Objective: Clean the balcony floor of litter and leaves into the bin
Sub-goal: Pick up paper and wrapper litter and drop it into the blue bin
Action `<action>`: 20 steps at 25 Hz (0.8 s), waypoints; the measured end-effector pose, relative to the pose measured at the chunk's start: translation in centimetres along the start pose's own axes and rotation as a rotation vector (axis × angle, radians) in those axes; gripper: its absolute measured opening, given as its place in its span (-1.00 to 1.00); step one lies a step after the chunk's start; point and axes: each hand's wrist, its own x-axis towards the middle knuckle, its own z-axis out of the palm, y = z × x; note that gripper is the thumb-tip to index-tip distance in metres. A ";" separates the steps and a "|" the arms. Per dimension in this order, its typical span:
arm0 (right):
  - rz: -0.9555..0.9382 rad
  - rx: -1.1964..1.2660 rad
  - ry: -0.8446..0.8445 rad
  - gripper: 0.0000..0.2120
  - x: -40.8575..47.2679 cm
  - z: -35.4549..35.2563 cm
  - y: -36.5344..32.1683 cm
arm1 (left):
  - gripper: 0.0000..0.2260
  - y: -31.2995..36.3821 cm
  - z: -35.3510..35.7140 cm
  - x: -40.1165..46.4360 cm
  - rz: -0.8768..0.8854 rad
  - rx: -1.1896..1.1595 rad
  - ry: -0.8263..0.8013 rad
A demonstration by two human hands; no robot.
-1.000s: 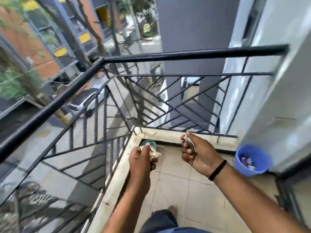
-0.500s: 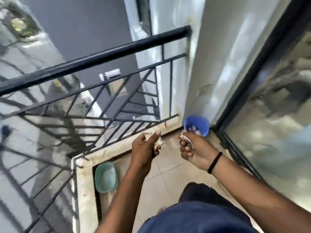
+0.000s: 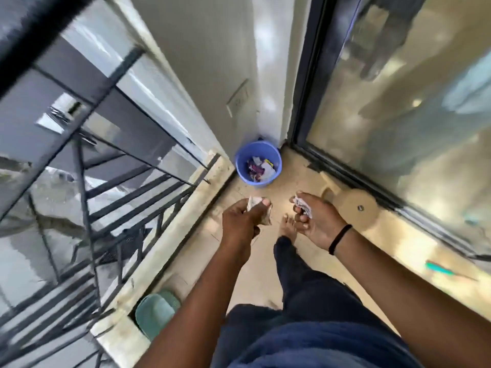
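A blue bin (image 3: 240, 168) stands in the far corner of the balcony, with several scraps of litter inside. My left hand (image 3: 243, 221) grips a crumpled paper scrap (image 3: 255, 201), held above the floor a short way in front of the bin. My right hand (image 3: 316, 221) pinches another crumpled litter scrap (image 3: 301, 203) between thumb and fingers, also short of the bin and to its right. A black band circles my right wrist.
A black metal railing (image 3: 127, 197) on a pale kerb (image 3: 170, 243) runs along the left. A glass sliding door (image 3: 398, 115) bounds the right. A tan stool (image 3: 353, 205) lies by the door track. A green plastic item (image 3: 156, 312) sits near the kerb. My bare foot (image 3: 288, 227) is on the tiles.
The view swung right and down from the railing towards the bin, which now lies straight ahead and closer. Both hands kept hold of their scraps and moved nearer the bin.
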 end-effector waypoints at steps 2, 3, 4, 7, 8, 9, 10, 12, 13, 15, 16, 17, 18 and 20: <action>0.006 -0.032 0.086 -0.81 5.1 0.4 -0.6 | -0.82 -0.6 0.1 5.4 -0.067 0.074 0.053; -0.002 -0.047 0.115 -0.81 7.6 0.5 -0.8 | -0.76 -1.0 0.0 8.1 -0.107 0.080 0.074; -0.013 -0.061 0.145 -0.81 10.7 0.6 -1.1 | -0.71 -1.3 0.2 11.7 -0.151 0.066 0.098; -0.017 -0.139 0.279 -0.81 20.6 0.7 -0.8 | -0.73 -4.5 0.0 23.4 -0.241 0.018 0.173; -0.015 -0.130 0.310 -0.82 23.6 0.6 -0.5 | -0.76 -5.6 0.3 26.8 -0.275 -0.009 0.161; -0.011 -0.102 0.327 -0.83 26.4 0.8 -0.1 | -0.76 -6.7 0.4 30.2 -0.290 -0.041 0.141; -0.002 -0.074 0.330 -0.84 28.8 1.0 0.3 | -0.74 -7.3 0.5 32.8 -0.293 -0.071 0.123; 0.015 -0.047 0.320 -0.82 32.5 1.5 0.6 | -0.72 -7.3 1.0 37.6 -0.277 -0.110 0.084; 0.020 -0.044 0.313 -0.81 34.0 1.7 0.7 | -0.76 -7.3 1.3 39.7 -0.267 -0.132 0.077; 0.041 -0.021 0.312 -0.79 36.4 2.2 0.9 | -0.90 -6.9 1.3 43.5 -0.251 -0.143 0.090; 0.048 -0.007 0.316 -0.80 37.2 2.5 0.9 | -0.92 -6.9 1.1 45.0 -0.250 -0.104 0.085; 0.049 0.009 0.323 -0.82 37.8 2.6 1.0 | -0.93 -7.0 0.8 46.2 -0.257 -0.075 0.078; 0.051 0.028 0.332 -0.84 38.2 2.7 1.1 | -0.93 -7.1 0.6 47.1 -0.266 -0.069 0.077; 0.057 0.062 0.366 -0.82 38.7 2.6 1.4 | -0.80 -7.1 0.4 47.9 -0.265 -0.075 0.075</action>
